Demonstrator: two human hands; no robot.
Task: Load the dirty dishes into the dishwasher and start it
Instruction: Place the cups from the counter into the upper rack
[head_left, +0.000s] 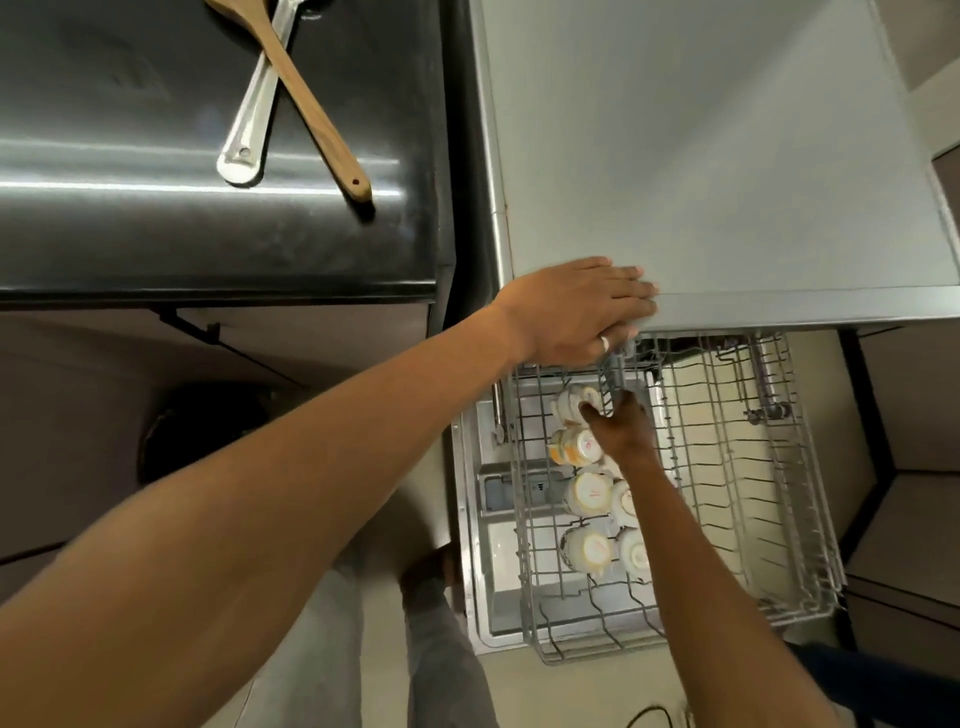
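Observation:
The dishwasher's upper wire rack (810, 519) is pulled out over the open door (491, 566). Several pale cups with yellow and orange marks sit upside down in its left rows, such as one cup (588, 492) and another cup (586, 550). My right hand (623, 428) reaches into the back left of the rack. Its thumb and curled fingers grip the rearmost cup (570, 404), which is partly hidden by the hand. My left hand (576, 312) rests flat on the front edge of the grey dishwasher top (727, 182), fingers straight.
A wooden spatula (311, 104) and a metal spoon handle (252, 124) lie crossed on the dark counter (130, 208) at the left. The rack's right half holds only bare tines. My legs and a foot (431, 577) stand just left of the open door.

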